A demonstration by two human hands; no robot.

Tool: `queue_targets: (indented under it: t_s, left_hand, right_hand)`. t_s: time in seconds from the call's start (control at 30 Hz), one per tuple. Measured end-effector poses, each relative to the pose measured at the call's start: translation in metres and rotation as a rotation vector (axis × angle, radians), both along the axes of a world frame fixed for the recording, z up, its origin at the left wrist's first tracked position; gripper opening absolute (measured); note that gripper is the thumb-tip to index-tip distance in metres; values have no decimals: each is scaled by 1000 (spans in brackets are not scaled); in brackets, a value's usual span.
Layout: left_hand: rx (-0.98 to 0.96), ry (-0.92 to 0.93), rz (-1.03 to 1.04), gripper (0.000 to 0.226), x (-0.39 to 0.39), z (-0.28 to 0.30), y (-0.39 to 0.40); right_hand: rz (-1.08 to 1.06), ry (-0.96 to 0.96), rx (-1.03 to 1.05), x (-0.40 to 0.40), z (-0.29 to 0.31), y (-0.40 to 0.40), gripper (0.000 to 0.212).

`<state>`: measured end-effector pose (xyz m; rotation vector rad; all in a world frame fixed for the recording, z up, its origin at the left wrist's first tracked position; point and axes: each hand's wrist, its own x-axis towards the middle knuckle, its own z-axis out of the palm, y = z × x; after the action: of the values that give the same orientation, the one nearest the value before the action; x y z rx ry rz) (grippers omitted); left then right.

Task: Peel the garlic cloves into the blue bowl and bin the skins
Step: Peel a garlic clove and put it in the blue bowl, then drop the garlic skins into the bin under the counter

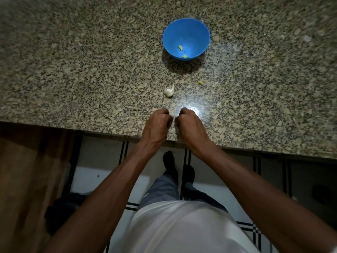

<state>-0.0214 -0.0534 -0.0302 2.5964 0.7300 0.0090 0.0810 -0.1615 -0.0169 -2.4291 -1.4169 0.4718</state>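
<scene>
Both hands, left hand [158, 121] and right hand [187, 121], curl knuckle-to-knuckle over the worktop [73, 70] edge, probably working a hidden clove; the blue bowl [186, 38] waits beyond for peeled ones

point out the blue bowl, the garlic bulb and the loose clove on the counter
blue bowl [169, 31]: head view, on its bare inner wall at the left
garlic bulb [168, 91]: head view, middle of the bulb
loose clove [200, 82]: head view, middle of the clove

One blue bowl [186, 36] before you, two peeled garlic cloves [180, 48] inside it, one peeled clove [200, 82] loose on the tabletop [91, 70], one garlic bulb [169, 91], your two hands [157, 123].
</scene>
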Motion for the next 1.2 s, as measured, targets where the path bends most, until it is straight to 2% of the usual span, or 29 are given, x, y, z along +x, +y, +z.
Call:
queue_targets:
  t_s: [0.2, 0.23, 0.3, 0.37, 0.43, 0.47, 0.5, 0.57, 0.67, 0.83, 1.07, 1.2]
  left_hand:
    - [210, 29, -39, 16, -5, 1, -10]
    - [233, 20, -31, 19, -6, -2, -12]
    - [201, -15, 83, 23, -7, -5, -14]
    - [-67, -77, 359, 15, -5, 3, -14]
    - [-533, -226, 670, 10, -7, 14, -6]
    - [-747, -330, 773, 8, -14, 19, -1]
    - [-875, -411, 828, 6, -22, 24, 3]
    - [-955, -519, 885, 8, -48, 29, 13]
    - [-958, -645, 1000, 13, -100, 31, 21]
    - [-900, -748, 1269, 12, -218, 29, 27]
    - [-813, -946, 1639, 5, -427, 5, 3]
    - [-772, -925, 1825, 8, -538, -17, -13]
  right_hand:
    - [75, -21, 70, 1, -6, -2, 18]
    - [56, 7, 90, 3, -6, -3, 17]
    - [-138, 176, 137, 8, -7, -1, 16]
    - [-448, 568, 200, 14, -5, 2, 15]
    - [-640, 961, 228, 12, 0, 6, 10]
    - [-650, 1088, 219, 9, 4, 11, 10]
    - [-623, 1167, 207, 5, 8, 17, 11]
    - [-520, 1250, 206, -11, 17, 34, 16]
    - [-356, 1261, 206, -48, 23, 66, 18]
    - [-111, 1279, 52, -150, 19, 117, 17]
    - [169, 1219, -139, -352, 1, 158, 7]
    - [274, 1174, -263, -472, -16, 167, 8]
